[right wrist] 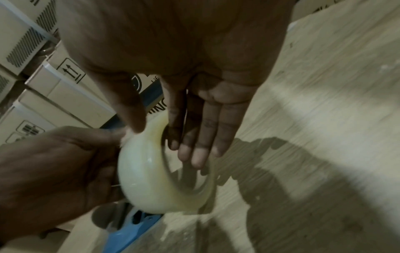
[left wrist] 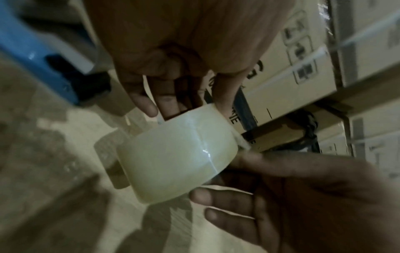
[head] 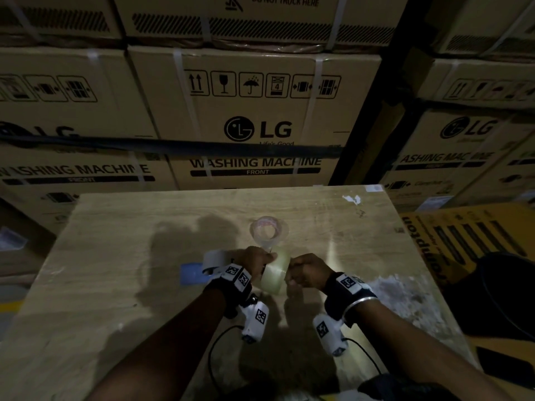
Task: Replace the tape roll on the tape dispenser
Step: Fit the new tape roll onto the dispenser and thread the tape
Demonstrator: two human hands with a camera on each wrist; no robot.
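Observation:
A full roll of pale clear tape [head: 275, 274] is held upright above the wooden table [head: 115, 256], between both hands. My left hand [head: 260, 261] grips its left side with curled fingers [left wrist: 149, 107]. My right hand [head: 298, 270] pinches its right rim, thumb on the outside and fingers [right wrist: 194, 154] reaching into the core. The roll [left wrist: 179, 159] fills the left wrist view, and the right wrist view shows its open core [right wrist: 147, 179]. The blue and grey tape dispenser [head: 199, 269] lies on the table just left of my left hand. A nearly empty clear roll [head: 269, 230] lies flat behind the hands.
Stacked washing-machine cartons [head: 254, 117] stand like a wall right behind the table's far edge. A yellow carton [head: 463, 238] and a dark round object [head: 498, 293] sit off the right edge. A white scrap [head: 351, 199] is stuck near the far right corner.

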